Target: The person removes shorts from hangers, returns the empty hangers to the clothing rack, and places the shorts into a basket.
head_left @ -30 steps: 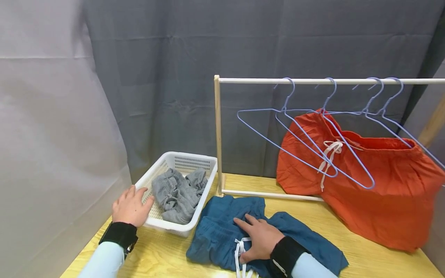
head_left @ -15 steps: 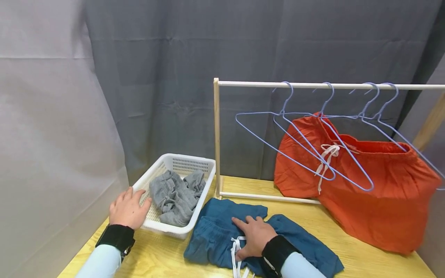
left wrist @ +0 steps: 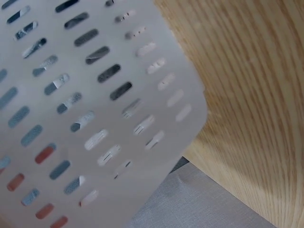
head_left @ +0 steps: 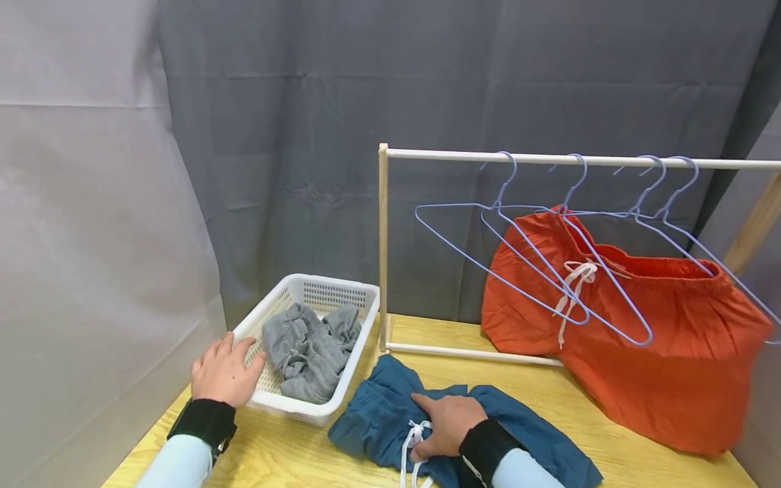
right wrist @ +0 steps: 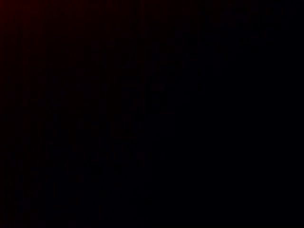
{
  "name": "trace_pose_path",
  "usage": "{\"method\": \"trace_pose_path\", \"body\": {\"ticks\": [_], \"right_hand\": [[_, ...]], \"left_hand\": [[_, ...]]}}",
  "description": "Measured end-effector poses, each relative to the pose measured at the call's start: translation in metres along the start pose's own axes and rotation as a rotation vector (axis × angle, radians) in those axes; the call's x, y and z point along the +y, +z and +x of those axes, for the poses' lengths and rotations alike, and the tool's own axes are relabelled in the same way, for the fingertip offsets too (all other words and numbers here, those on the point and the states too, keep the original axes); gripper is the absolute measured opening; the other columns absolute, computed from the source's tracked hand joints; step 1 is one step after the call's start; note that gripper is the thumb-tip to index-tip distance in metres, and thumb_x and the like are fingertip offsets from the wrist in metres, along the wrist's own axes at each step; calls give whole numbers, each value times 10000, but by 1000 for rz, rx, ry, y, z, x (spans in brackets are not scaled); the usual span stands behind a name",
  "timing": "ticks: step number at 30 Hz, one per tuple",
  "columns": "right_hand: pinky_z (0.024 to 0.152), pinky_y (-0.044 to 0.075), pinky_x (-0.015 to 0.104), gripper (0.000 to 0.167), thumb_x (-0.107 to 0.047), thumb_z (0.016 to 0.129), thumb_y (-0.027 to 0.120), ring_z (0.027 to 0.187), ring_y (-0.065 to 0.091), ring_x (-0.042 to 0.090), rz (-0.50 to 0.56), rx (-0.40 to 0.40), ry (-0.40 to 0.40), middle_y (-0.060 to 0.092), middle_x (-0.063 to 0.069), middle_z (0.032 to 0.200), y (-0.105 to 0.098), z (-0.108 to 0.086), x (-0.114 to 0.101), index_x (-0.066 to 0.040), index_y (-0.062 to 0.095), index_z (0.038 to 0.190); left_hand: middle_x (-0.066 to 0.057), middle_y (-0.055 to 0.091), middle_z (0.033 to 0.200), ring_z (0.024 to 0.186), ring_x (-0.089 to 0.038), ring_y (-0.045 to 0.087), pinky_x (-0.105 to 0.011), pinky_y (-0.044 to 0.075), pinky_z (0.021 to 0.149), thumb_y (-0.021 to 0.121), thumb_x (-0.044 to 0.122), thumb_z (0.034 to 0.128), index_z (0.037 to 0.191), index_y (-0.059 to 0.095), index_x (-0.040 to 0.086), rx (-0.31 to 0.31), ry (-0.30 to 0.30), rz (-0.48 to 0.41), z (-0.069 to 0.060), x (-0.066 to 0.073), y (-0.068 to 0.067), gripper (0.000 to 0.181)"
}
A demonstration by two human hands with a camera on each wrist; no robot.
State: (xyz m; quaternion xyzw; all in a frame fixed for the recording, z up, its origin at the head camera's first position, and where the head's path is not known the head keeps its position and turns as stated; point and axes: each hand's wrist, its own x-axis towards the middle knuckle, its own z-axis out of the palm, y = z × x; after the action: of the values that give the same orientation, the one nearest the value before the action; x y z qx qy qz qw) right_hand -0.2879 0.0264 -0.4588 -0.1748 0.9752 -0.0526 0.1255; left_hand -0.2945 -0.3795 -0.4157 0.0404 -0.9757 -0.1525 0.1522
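Grips the blue garment (head_left: 377,417) on the near table (head_left: 289,454) with the right hand (head_left: 450,425), fingers curled into its cloth and close against the white drawstring (head_left: 417,432), apparently to bunch loose fabric. With a black right-wrist view, cannot tell how firmly. Lays the left hand (head_left: 222,373) across the left rim of the white basket (head_left: 356,348), fingers relaxed, likely for steadying. Has the grey garment (head_left: 308,356) inside, right of those fingers. Farther back, has the rack (head_left: 383,251) with purple hangers (head_left: 498,205) spaced out, probably for easy reach, and the orange garment (head_left: 665,352) at right.
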Motion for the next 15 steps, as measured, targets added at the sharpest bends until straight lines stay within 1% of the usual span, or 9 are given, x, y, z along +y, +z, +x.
{"method": "trace_pose_path", "body": {"ticks": [4,7,11,15], "right_hand": [[833,537,518,916,-791,649,745,994,656,262,-3,11,-9,718,35,1111,1,0,1,-344,563,1427],[833,538,517,852,-733,686,768,1007,661,264,5,18,-19,721,30,1105,1,0,2,-326,580,1410],[814,544,505,775,-646,727,797,988,671,253,4,32,-46,728,20,1076,0,0,3,-270,609,1379],[814,545,503,741,-603,747,805,985,678,253,6,42,-64,728,18,1083,-1,0,3,-227,618,1358]], "left_hand": [[-316,341,1534,1382,-528,286,-741,210,1016,525,430,1020,1383,583,83,8,5,3,0,1,0,506],[-316,346,1532,1381,-527,289,-741,212,1017,522,433,1020,1371,593,78,12,9,6,0,2,-1,504],[-321,343,1530,1381,-529,282,-741,204,1025,513,435,1023,1340,614,68,4,3,8,-1,1,0,496],[-327,336,1530,1382,-534,270,-743,196,1029,508,430,1025,1315,629,63,-7,-1,6,-1,2,-1,483]]}}
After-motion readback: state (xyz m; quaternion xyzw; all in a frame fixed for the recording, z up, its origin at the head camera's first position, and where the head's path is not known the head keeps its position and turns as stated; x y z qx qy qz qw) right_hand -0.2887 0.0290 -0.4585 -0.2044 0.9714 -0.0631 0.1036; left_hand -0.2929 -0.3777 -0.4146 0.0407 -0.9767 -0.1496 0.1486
